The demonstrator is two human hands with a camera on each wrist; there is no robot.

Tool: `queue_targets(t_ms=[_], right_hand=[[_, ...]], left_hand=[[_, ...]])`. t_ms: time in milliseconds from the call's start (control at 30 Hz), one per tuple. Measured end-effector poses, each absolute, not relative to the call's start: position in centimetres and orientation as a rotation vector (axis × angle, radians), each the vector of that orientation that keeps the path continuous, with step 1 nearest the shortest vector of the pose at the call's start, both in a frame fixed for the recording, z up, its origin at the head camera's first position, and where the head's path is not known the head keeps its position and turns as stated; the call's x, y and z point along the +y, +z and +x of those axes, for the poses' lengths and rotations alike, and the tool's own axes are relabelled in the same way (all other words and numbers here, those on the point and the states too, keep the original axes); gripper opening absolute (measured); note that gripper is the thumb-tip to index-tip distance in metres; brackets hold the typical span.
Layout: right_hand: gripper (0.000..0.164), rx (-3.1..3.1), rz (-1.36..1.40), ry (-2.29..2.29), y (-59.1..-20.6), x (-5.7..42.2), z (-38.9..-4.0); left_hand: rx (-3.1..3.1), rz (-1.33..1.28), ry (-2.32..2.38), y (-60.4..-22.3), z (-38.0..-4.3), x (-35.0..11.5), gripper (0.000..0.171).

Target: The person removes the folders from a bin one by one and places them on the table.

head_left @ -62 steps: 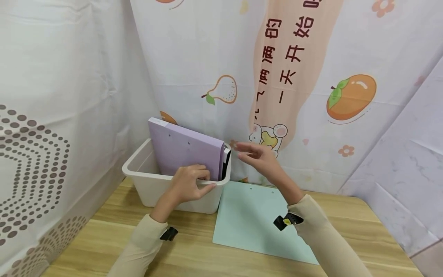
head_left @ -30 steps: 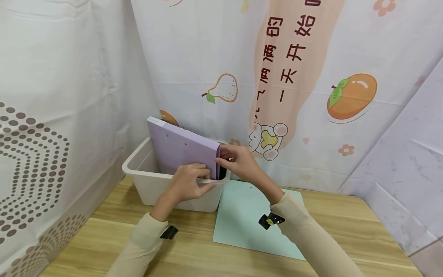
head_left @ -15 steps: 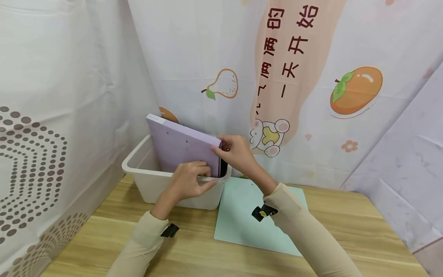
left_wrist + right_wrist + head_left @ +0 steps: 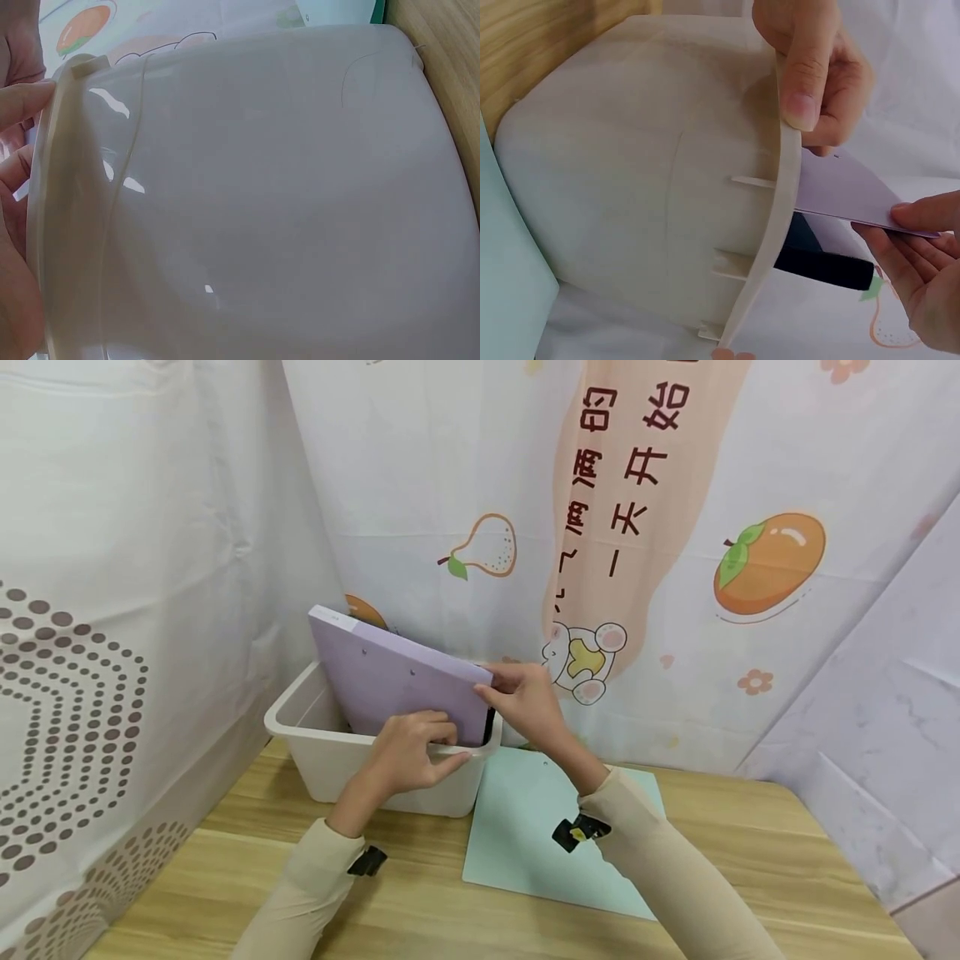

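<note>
A lilac file folder (image 4: 397,689) stands in a white plastic bin (image 4: 318,768), its top part above the rim. My left hand (image 4: 412,752) grips the bin's front rim; in the right wrist view its thumb lies outside the rim, with curled fingers inside. At the folder's upper right corner, my right hand (image 4: 528,702) pinches the cover between thumb and fingers. The right wrist view shows the lilac cover (image 4: 847,191) as a thin sheet there. A black strip-like piece (image 4: 825,266) sticks out beside it; what it belongs to is hidden.
A mint-green folder or board (image 4: 540,843) lies flat on the wooden table (image 4: 420,893), right of the bin and partly under my right forearm. Printed cloth curtains (image 4: 420,460) hang behind and on the left. A marbled panel (image 4: 885,693) stands on the right.
My right hand has come left from beside the bin and taken hold of the folder's corner. The lilac folder has shifted slightly. My left hand has stayed on the rim.
</note>
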State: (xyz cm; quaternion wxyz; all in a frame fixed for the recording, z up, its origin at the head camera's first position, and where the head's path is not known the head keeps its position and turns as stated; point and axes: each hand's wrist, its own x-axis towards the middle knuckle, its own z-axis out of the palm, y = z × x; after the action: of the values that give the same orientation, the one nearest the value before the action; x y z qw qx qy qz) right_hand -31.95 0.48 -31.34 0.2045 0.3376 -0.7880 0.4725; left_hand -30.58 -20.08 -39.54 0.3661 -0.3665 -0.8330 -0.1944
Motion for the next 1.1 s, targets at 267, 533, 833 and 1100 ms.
queue_targets(t_ms=[267, 533, 833, 1100], right_hand=[[0.021, -2.03, 0.866, 1.452, -30.2, 2.4, -31.2], [0.021, -1.832, 0.817, 1.596, -30.8, 3.9, -30.1], [0.017, -1.936, 0.809, 1.64, -32.5, 4.6, -30.0], [0.018, -2.04, 0.813, 1.656, -33.5, 4.5, -30.2]], left_hand=[[-2.13, -0.941, -0.486, -39.6, -30.7, -20.4, 0.03], [-2.156, -0.937, -0.507, -39.7, -30.7, -20.3, 0.03], [-2.155, -0.93, -0.485, -39.5, -30.6, -20.3, 0.031], [-2.142, -0.945, -0.486, -39.7, -30.7, -20.3, 0.031]])
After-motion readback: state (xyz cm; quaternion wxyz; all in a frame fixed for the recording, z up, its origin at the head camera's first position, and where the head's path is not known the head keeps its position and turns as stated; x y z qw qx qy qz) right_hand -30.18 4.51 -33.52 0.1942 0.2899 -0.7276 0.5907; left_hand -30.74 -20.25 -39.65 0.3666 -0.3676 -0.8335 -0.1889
